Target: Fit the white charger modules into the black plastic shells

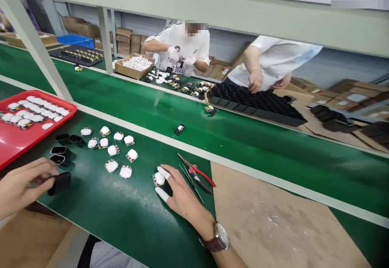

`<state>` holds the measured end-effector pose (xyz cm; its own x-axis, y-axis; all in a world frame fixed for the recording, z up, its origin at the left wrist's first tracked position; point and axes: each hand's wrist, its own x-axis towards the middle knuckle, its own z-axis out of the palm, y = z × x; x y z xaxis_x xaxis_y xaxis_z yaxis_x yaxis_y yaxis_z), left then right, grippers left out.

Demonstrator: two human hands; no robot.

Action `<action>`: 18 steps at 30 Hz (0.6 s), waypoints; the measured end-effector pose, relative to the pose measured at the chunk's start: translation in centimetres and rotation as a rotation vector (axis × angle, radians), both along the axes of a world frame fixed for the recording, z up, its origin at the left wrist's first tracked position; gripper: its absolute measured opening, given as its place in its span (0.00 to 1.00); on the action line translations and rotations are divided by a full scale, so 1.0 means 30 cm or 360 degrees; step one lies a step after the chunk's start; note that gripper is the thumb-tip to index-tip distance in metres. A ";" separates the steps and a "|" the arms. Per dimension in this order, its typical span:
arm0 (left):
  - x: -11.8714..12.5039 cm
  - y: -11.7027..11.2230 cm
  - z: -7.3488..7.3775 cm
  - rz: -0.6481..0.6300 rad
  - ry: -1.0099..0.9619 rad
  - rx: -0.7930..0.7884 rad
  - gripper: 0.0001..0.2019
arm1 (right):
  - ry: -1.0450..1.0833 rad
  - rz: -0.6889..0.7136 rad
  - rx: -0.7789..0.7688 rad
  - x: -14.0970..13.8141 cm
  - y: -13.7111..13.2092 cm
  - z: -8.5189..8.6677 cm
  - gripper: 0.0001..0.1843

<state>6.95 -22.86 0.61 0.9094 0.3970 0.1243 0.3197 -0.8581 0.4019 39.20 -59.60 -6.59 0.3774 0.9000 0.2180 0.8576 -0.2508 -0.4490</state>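
My left hand [32, 185] pinches a black plastic housing [60, 183] at the table's near left edge. Just beyond it stand several more black housings [60, 151], open at the top. White finger cots cover two fingertips of my right hand [182, 197], which has a watch at the wrist. Its thumb and index finger close around a small circuit board [159, 178] with a white pad on top, down at the green tabletop. Similar white-topped boards [125, 172] lie loosely grouped between my hands.
Tweezers [191, 183] and red-handled pliers [196, 172] lie right of my right hand, beside a cardboard sheet [273, 219]. A red tray [60, 127] with white-topped boards is at left. Beyond runs a green conveyor belt [146, 114] carrying a black unit [180, 129]; two people work across it.
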 end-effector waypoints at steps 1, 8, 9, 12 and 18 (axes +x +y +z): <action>0.033 -0.039 0.009 -0.0065 0.0026 -0.0049 0.10 | 0.0001 0.0052 0.0024 0.002 -0.005 0.001 0.23; 0.417 -0.386 -0.009 -0.0641 -0.0060 -0.0530 0.15 | -0.0149 0.0018 0.0155 -0.021 -0.035 -0.040 0.29; 0.471 -0.419 -0.026 -0.0668 -0.0072 -0.0536 0.15 | -0.0250 -0.0013 0.0137 -0.031 -0.038 -0.048 0.28; 0.607 -0.479 -0.087 -0.0689 -0.0143 -0.0438 0.14 | -0.0542 -0.0072 0.0036 -0.057 -0.044 -0.064 0.23; 0.717 -0.506 -0.177 -0.0688 -0.0362 -0.0220 0.13 | -0.0615 -0.0155 0.0100 -0.066 -0.044 -0.067 0.27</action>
<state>28.46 -38.04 -4.70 0.9502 0.0171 0.3113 -0.1618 -0.8264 0.5393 37.23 -60.92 -8.61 0.3397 0.8445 0.4140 0.9399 -0.3215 -0.1153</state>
